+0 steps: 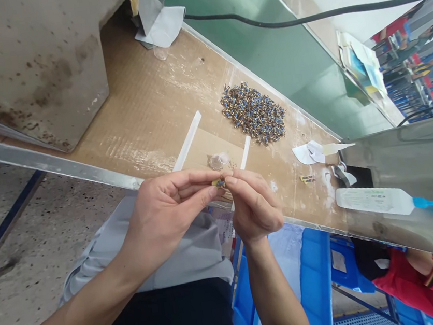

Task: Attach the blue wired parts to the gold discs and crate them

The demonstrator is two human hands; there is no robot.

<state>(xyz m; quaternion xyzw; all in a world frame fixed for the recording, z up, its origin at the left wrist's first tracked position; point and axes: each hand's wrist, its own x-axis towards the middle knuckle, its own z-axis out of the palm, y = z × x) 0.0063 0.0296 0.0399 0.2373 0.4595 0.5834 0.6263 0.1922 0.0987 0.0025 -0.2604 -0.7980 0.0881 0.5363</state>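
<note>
My left hand (166, 204) pinches a small yellow and blue piece (219, 183) between thumb and fingers, just over the table's front edge. From the other side my right hand (254, 197) meets it, its thumb and forefinger closed at the same small piece. Too little of it shows to name its kind. Just beyond my fingertips, a small clear round dish (216, 161) rests on a cardboard sheet taped with white strips. A heap of small blue and brass-coloured parts (253, 112) lies farther back. A few similar yellowish pieces (306, 179) lie to the right.
A white bottle with a blue nozzle (375, 200) and a smaller bottle (334, 148) lie on the right. A stained grey machine housing (29, 64) fills the upper left. A black cable (282, 22) crosses above the green panel. At lower right, a person in red sits near blue bins (318, 281).
</note>
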